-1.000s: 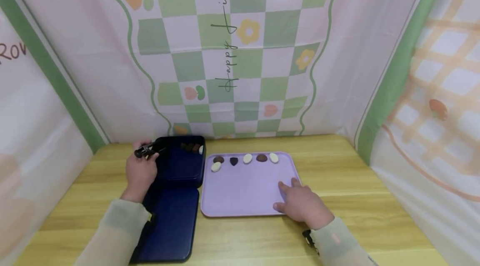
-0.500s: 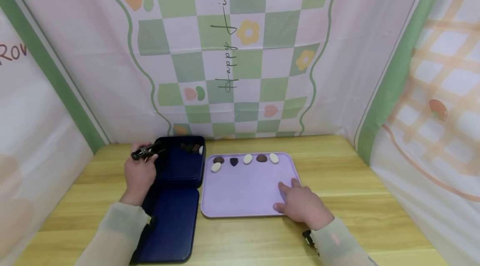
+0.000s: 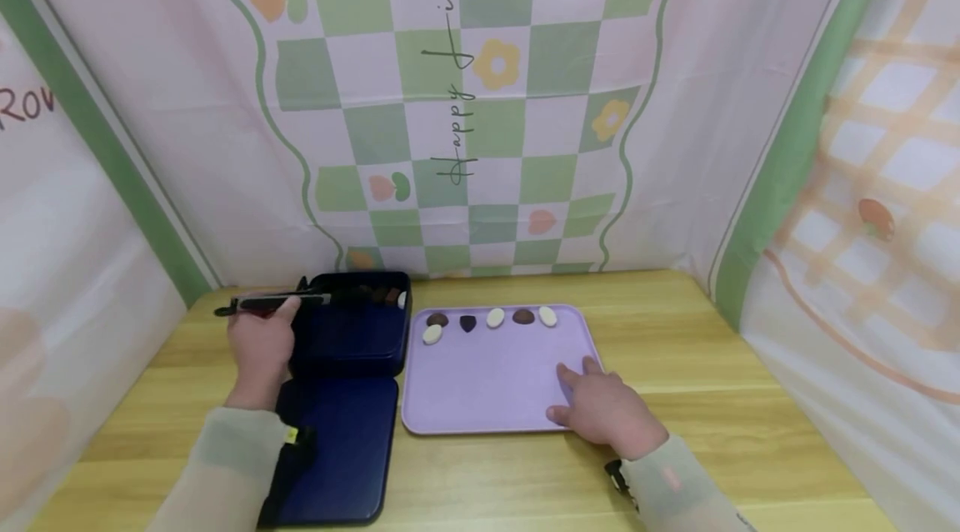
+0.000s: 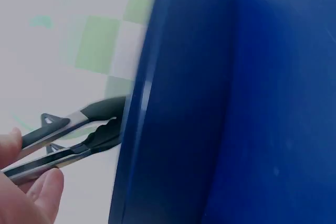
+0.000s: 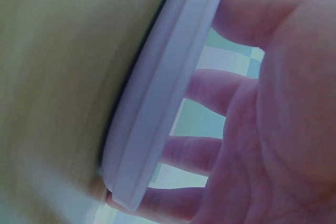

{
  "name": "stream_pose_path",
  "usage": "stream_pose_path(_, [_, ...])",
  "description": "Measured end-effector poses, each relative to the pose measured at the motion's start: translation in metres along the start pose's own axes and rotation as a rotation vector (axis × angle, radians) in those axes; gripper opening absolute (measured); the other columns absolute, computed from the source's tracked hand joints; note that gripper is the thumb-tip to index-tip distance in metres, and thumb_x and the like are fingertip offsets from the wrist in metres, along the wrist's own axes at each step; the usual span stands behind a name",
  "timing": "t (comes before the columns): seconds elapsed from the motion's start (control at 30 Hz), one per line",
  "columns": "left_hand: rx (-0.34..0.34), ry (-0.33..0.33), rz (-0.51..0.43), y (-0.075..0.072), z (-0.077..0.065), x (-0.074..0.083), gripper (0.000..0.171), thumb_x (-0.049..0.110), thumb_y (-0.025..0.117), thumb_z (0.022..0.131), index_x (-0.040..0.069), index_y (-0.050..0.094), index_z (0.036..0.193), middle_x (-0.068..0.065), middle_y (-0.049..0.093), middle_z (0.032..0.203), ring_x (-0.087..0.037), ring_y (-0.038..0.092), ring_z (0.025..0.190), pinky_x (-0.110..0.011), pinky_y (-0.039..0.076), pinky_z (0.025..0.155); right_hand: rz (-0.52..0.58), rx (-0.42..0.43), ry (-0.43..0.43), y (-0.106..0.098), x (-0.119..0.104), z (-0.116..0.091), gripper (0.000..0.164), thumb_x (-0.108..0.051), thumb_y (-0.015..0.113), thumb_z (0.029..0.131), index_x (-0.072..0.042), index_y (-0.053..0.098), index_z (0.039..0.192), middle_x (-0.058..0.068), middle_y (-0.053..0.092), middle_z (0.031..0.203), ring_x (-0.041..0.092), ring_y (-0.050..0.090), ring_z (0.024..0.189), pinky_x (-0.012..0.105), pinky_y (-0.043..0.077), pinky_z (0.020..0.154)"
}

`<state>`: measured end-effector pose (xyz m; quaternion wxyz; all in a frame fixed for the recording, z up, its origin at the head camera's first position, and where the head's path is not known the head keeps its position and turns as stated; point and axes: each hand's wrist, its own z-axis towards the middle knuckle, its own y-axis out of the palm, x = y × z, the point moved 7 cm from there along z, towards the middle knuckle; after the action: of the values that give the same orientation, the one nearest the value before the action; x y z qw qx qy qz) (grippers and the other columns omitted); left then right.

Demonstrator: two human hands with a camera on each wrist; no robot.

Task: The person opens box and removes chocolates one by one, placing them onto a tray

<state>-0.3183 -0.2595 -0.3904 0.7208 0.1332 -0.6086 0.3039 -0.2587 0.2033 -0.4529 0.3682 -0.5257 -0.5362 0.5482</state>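
Note:
My left hand (image 3: 258, 347) holds a pair of black and silver tongs (image 3: 273, 302) at the left side of a navy box (image 3: 347, 342). In the left wrist view, the tongs (image 4: 79, 124) pass behind the box wall, which hides their tips. Dark and brown chocolate-like pieces (image 3: 392, 296) and a white one lie along the box's back right. My right hand (image 3: 611, 407) rests with spread fingers on the right edge of a lilac tray (image 3: 487, 386). Several pieces, brown, white oval and one dark heart-like (image 3: 468, 323), sit along the tray's back.
The navy lid (image 3: 345, 449) lies flat in front of the box, left of the tray. A printed cloth (image 3: 495, 123) hangs behind the wooden table (image 3: 675, 332), with more cloth at both sides.
My left hand has shifted left with the tongs, which now lie more level and point right into the box. The right hand, the tray and its pieces have stayed put.

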Motion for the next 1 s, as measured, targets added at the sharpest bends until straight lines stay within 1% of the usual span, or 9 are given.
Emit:
stream_pose_path(0.1, [0.025, -0.169, -0.241, -0.004, 0.001, -0.006, 0.027, 0.013, 0.072, 0.094, 0.004, 0.056, 0.113, -0.008, 0.059, 0.103, -0.014, 0.062, 0.088, -0.029, 0.053, 0.085, 0.002, 0.001, -0.001, 0.000, 0.000, 0.000, 0.074, -0.051, 0.067, 0.091, -0.002, 0.051, 0.144, 0.041, 0.032, 0.145, 0.067, 0.038, 0.120, 0.075, 0.035, 0.094])
stream_pose_path(0.17, [0.036, -0.240, -0.396, -0.003, 0.002, -0.008, 0.030, 0.007, 0.072, 0.092, 0.006, 0.054, 0.116, -0.008, 0.060, 0.107, -0.016, 0.067, 0.091, -0.033, 0.054, 0.089, -0.003, 0.000, 0.000, 0.000, 0.001, 0.000, 0.074, -0.051, 0.067, 0.091, -0.002, 0.051, 0.144, 0.041, 0.032, 0.145, 0.068, 0.038, 0.120, 0.074, 0.035, 0.094])
stream_pose_path(0.27, [0.044, -0.306, -0.494, -0.002, 0.002, -0.008, 0.027, 0.005, 0.071, 0.092, 0.004, 0.055, 0.114, -0.009, 0.065, 0.104, -0.019, 0.069, 0.091, -0.035, 0.055, 0.088, -0.008, -0.003, -0.001, 0.001, 0.001, 0.001, 0.074, -0.052, 0.066, 0.091, -0.002, 0.051, 0.144, 0.041, 0.032, 0.145, 0.067, 0.038, 0.121, 0.074, 0.035, 0.094])
stream_pose_path(0.37, [0.030, -0.354, -0.576, 0.002, -0.001, -0.009, 0.025, 0.005, 0.071, 0.092, 0.001, 0.058, 0.113, -0.007, 0.070, 0.097, -0.019, 0.071, 0.088, -0.035, 0.056, 0.085, -0.009, -0.003, -0.008, 0.001, 0.001, 0.001, 0.074, -0.051, 0.066, 0.092, -0.001, 0.051, 0.144, 0.041, 0.033, 0.145, 0.065, 0.038, 0.123, 0.073, 0.035, 0.095])
stream_pose_path(0.47, [-0.006, -0.361, -0.637, 0.009, -0.005, -0.007, 0.024, 0.005, 0.069, 0.093, -0.003, 0.057, 0.113, -0.006, 0.072, 0.089, -0.017, 0.072, 0.083, -0.035, 0.057, 0.082, -0.007, -0.001, -0.013, 0.001, 0.000, 0.001, 0.073, -0.050, 0.067, 0.092, 0.000, 0.051, 0.143, 0.041, 0.033, 0.144, 0.063, 0.037, 0.124, 0.073, 0.034, 0.096])
stream_pose_path(0.53, [-0.035, -0.354, -0.648, 0.015, -0.010, -0.004, 0.021, 0.004, 0.068, 0.094, -0.003, 0.057, 0.110, -0.005, 0.073, 0.085, -0.016, 0.072, 0.081, -0.034, 0.058, 0.080, -0.008, 0.000, -0.010, 0.001, 0.000, 0.001, 0.073, -0.051, 0.067, 0.092, -0.001, 0.051, 0.143, 0.041, 0.033, 0.144, 0.064, 0.038, 0.124, 0.073, 0.035, 0.096])
stream_pose_path(0.63, [-0.087, -0.342, -0.639, 0.024, -0.017, 0.000, 0.022, 0.006, 0.068, 0.095, -0.004, 0.056, 0.110, -0.004, 0.073, 0.084, -0.016, 0.072, 0.080, -0.033, 0.058, 0.079, -0.008, 0.002, -0.003, 0.001, 0.001, 0.001, 0.074, -0.051, 0.067, 0.091, -0.001, 0.051, 0.143, 0.041, 0.033, 0.145, 0.066, 0.038, 0.121, 0.074, 0.035, 0.094])
stream_pose_path(0.87, [-0.192, -0.251, -0.588, 0.044, -0.037, 0.015, 0.024, 0.010, 0.069, 0.095, -0.005, 0.057, 0.109, -0.002, 0.073, 0.080, -0.018, 0.073, 0.079, -0.036, 0.058, 0.078, -0.006, 0.006, -0.001, 0.002, 0.001, 0.001, 0.074, -0.052, 0.066, 0.091, -0.002, 0.051, 0.144, 0.041, 0.032, 0.145, 0.068, 0.038, 0.118, 0.074, 0.036, 0.093])
stream_pose_path(1.0, [-0.245, -0.234, -0.567, 0.055, -0.049, 0.018, 0.023, 0.008, 0.068, 0.096, -0.006, 0.056, 0.110, -0.001, 0.073, 0.080, -0.020, 0.073, 0.079, -0.038, 0.058, 0.080, -0.011, 0.005, -0.002, 0.001, 0.000, 0.001, 0.074, -0.052, 0.066, 0.091, -0.002, 0.051, 0.144, 0.041, 0.032, 0.145, 0.068, 0.039, 0.118, 0.074, 0.036, 0.093])
